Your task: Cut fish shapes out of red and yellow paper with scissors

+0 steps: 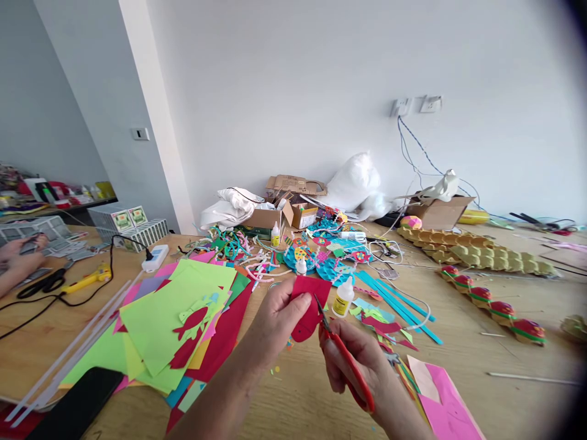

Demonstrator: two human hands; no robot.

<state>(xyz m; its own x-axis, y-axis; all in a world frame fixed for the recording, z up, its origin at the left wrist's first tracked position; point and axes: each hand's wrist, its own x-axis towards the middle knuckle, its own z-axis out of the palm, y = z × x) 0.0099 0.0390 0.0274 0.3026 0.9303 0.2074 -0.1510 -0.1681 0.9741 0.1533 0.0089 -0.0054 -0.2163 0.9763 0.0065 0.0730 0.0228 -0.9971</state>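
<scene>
My left hand (287, 308) pinches a piece of dark red paper (305, 330) above the table, thumb on its face. Its lower end is rounded and carries faint drawn lines. In my right hand (355, 360) are red-handled scissors (351, 366), fingers wrapped round the handles. Their blades reach the right edge of the red paper; how far they are parted is hard to make out. Just behind stands a white glue bottle (343, 298) with a yellow label. Left of my hands, red fish cut-outs (192, 324) lie on a stack of green paper (158, 318).
A black phone (80, 400) lies at the front left, near a yellow glue gun (87, 279). Coloured scraps (378, 318), blue strips (398, 305) and egg-carton pieces (499, 260) spread rightward. Cardboard boxes (266, 220) stand by the wall. Another person's hand (21, 256) is at far left.
</scene>
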